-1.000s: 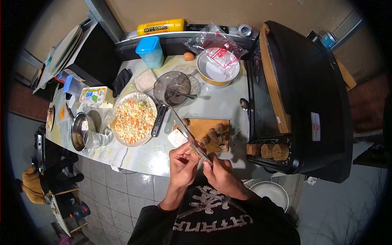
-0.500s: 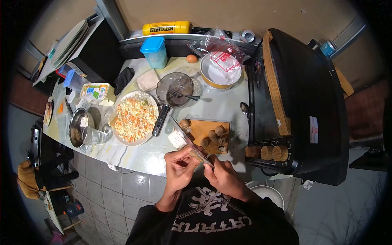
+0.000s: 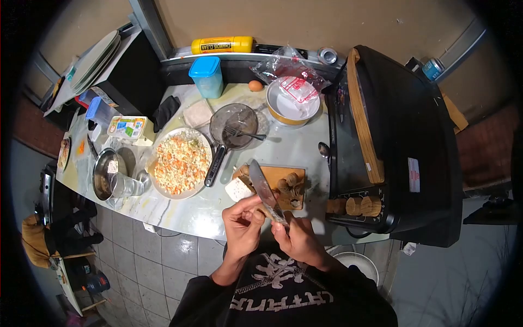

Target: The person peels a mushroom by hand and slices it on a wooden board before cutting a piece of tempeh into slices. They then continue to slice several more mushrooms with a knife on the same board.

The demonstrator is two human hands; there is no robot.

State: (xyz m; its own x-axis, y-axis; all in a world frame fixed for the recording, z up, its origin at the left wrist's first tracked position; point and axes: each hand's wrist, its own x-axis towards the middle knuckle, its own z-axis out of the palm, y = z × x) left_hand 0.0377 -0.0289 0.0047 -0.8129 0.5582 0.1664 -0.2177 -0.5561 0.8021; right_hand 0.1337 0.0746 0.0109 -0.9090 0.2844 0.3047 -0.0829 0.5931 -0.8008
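A broad-bladed knife is in my right hand, its blade pointing up and away to the left. My left hand pinches a small brown piece against the lower part of the blade; it looks like a mushroom. Beyond both hands lies a wooden cutting board with several brown mushrooms on it. A white block sits at the board's left edge, just past my left hand.
Left of the board are a plate of chopped food, a strainer with a fork, and a metal bowl. A black oven stands right. Behind are an egg and a round pan. A person is far left.
The knife blade has turned to show more of its flat side and points more steeply away. Both hands stay close together, and the view has shifted slightly.
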